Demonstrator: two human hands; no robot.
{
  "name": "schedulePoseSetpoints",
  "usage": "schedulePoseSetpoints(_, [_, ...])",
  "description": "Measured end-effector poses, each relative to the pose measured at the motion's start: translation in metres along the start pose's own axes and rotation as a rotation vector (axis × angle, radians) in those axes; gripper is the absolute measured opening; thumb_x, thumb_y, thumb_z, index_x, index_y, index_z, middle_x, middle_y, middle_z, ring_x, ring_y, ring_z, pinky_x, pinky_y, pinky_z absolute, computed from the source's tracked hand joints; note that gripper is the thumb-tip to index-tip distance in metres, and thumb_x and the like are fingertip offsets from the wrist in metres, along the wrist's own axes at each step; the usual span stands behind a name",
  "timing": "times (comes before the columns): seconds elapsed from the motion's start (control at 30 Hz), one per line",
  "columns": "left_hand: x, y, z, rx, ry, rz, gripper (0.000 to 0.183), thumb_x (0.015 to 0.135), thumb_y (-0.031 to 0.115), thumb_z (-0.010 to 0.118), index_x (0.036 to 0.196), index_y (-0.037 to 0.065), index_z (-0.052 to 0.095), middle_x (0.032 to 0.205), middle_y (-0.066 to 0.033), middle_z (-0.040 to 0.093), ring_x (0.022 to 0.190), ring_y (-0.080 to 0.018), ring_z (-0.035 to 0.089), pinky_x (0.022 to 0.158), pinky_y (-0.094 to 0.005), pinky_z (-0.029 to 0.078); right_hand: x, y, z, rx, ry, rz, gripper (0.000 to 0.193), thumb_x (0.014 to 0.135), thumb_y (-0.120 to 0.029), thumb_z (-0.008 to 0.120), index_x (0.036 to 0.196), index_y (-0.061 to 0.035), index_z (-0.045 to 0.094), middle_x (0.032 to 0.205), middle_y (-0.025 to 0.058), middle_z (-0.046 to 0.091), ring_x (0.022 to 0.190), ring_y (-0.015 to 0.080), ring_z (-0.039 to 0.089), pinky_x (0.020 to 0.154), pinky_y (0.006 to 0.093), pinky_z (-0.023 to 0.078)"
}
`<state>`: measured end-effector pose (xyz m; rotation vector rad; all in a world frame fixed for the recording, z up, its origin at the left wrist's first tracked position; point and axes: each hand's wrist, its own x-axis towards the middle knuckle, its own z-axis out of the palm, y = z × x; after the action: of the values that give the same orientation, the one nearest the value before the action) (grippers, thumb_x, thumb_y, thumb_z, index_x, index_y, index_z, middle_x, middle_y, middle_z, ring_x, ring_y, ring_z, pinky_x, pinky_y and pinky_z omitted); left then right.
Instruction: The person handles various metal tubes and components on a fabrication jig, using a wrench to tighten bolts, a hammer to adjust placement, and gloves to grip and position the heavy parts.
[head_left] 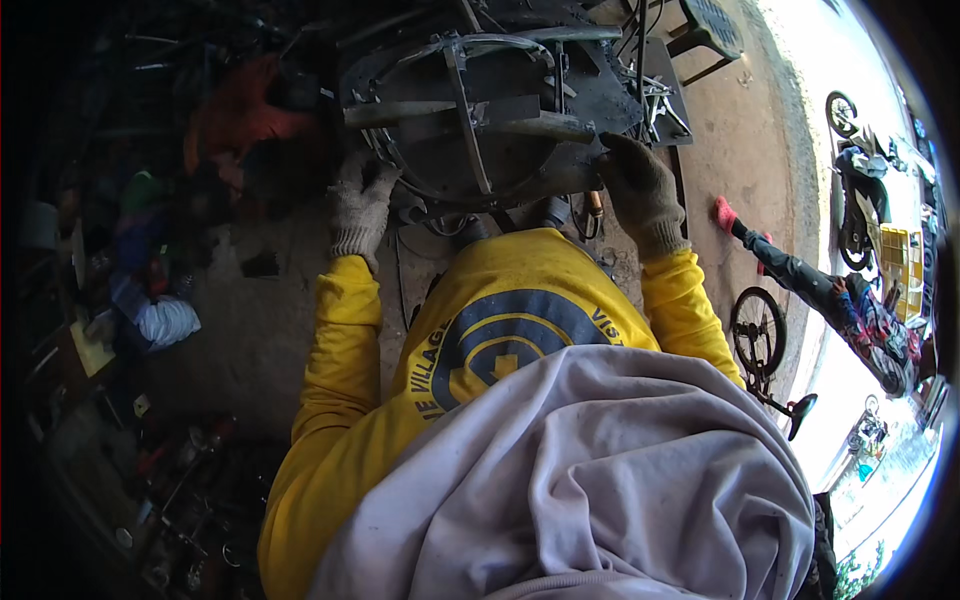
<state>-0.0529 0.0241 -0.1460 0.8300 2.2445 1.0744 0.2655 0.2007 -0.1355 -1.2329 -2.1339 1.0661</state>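
A welded metal frame point(458, 85) of curved rods and flat bars lies on a dark metal worktable point(570, 178) in front of me. My left hand point(362, 205), in a grey knitted glove, is at the frame's near left curve, its thumb apart from the fingers. The dark background partly hides those fingertips, and contact with the rod is unclear. On the other side, my right hand point(643, 192), gloved alike, is by the table's right edge, near the end of a thick crossbar point(545, 125). Its fingers are bent but spread from the thumb, with nothing seen between them.
Metal offcuts point(660, 105) lie at the table's right side, near a dark plastic chair point(708, 35). A person point(850, 310) sits at the right, with a bicycle wheel point(758, 330) and a motorcycle point(860, 200) nearby. Cluttered items, including a pale bag point(168, 322), fill the dim left.
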Motion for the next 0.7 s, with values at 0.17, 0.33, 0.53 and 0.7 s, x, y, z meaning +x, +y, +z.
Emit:
schedulePoseSetpoints(0.17, [-0.001,-0.009,0.002,0.026,0.026,-0.041,0.042,0.086,0.025,0.072,0.121,0.004,0.063,0.109,-0.0143,0.069,0.102,-0.0244,0.065,0.088,-0.0361,0.050,0.037,-0.003,0.000,0.164,-0.187,-0.018,0.042,0.086,-0.024,0.072,0.122,-0.0043,0.062,0.106,0.0179,0.068,0.100,0.0287,0.067,0.086,0.0352,0.053])
schedulePoseSetpoints(0.33, [-0.008,0.004,0.014,0.180,0.146,-0.053,0.043,0.087,0.029,0.070,0.121,0.003,0.063,0.111,-0.0183,0.070,0.102,-0.0291,0.068,0.088,-0.0375,0.051,0.066,-0.012,-0.007,-0.231,-0.331,-0.331,0.046,0.084,-0.032,0.070,0.121,-0.0061,0.062,0.108,0.0199,0.066,0.098,0.0378,0.064,0.085,0.0438,0.053])
schedulePoseSetpoints(0.53, [-0.023,0.016,0.014,0.212,0.138,-0.122,0.038,0.088,0.026,0.069,0.119,0.005,0.064,0.111,-0.0126,0.067,0.101,-0.0238,0.063,0.088,-0.0347,0.048,0.085,-0.006,-0.009,-0.232,-0.323,-0.413,0.043,0.086,-0.030,0.068,0.124,-0.0093,0.062,0.104,0.0193,0.065,0.095,0.0392,0.065,0.081,0.0458,0.052])
schedulePoseSetpoints(0.7, [-0.021,0.021,0.005,0.303,0.096,-0.223,0.041,0.088,0.030,0.069,0.121,0.006,0.064,0.109,-0.0190,0.069,0.108,-0.0341,0.065,0.088,-0.0385,0.050,0.100,-0.002,-0.001,-0.190,-0.306,-0.382,0.045,0.086,-0.026,0.069,0.127,-0.0117,0.061,0.106,0.0184,0.064,0.096,0.0382,0.065,0.081,0.0439,0.053])
